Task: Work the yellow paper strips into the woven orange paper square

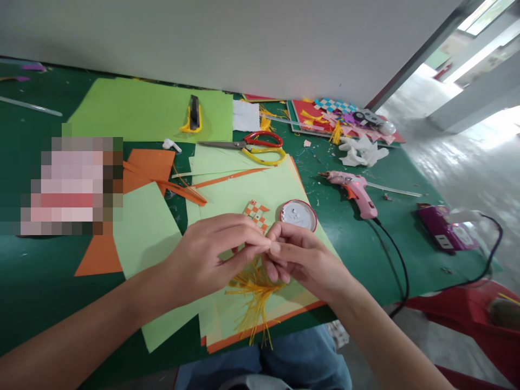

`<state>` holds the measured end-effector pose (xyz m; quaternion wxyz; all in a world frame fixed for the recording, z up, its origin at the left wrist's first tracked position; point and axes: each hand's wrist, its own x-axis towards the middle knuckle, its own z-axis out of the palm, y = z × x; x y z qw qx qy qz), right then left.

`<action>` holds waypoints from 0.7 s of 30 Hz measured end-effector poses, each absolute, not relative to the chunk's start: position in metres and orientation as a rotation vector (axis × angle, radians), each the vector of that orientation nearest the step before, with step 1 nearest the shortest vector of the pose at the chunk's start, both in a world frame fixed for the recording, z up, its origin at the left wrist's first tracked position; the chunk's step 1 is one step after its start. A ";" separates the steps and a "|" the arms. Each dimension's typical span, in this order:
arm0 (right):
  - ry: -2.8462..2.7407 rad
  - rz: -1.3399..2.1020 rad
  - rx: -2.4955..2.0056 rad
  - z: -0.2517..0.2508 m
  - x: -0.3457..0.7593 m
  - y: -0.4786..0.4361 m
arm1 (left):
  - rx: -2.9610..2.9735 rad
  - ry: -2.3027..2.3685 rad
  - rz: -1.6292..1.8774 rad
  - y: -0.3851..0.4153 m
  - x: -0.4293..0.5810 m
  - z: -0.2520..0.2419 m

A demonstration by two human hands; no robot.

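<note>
My left hand (221,246) and my right hand (303,254) meet fingertip to fingertip above a stack of pale green paper (227,197). Both are closed in a pinch, and whatever they pinch is too small or hidden to make out. Just under the fingers a yellow tassel (258,295) spreads its strands over the paper; its upper end is hidden by the hands. Behind the fingertips lies a small woven orange-and-cream paper piece (255,212). Beside it, close to my right hand, a round white lid with a red rim (298,215) holds several tiny white bits.
Scissors (247,145) lie behind the stack, and a yellow utility knife (194,115) rests on green paper. To the right are a pink glue gun (353,189) with its cord, crumpled white tissue (363,151) and a purple box (446,227). Orange strips (170,184) lie left.
</note>
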<state>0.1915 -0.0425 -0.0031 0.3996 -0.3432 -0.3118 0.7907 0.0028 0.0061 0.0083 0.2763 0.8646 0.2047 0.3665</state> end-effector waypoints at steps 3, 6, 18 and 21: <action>-0.791 1.991 -0.879 -0.003 0.191 -0.043 | 2.330 0.561 0.995 0.005 0.003 0.007; -0.789 1.999 -0.886 -0.003 0.190 -0.044 | 2.350 0.593 1.014 0.003 0.004 0.006; -0.795 1.977 -0.882 0.000 0.190 -0.043 | 2.456 0.654 1.076 0.004 0.003 0.007; -0.849 1.914 -0.927 0.000 0.189 -0.043 | 2.546 0.665 1.108 0.003 0.002 0.007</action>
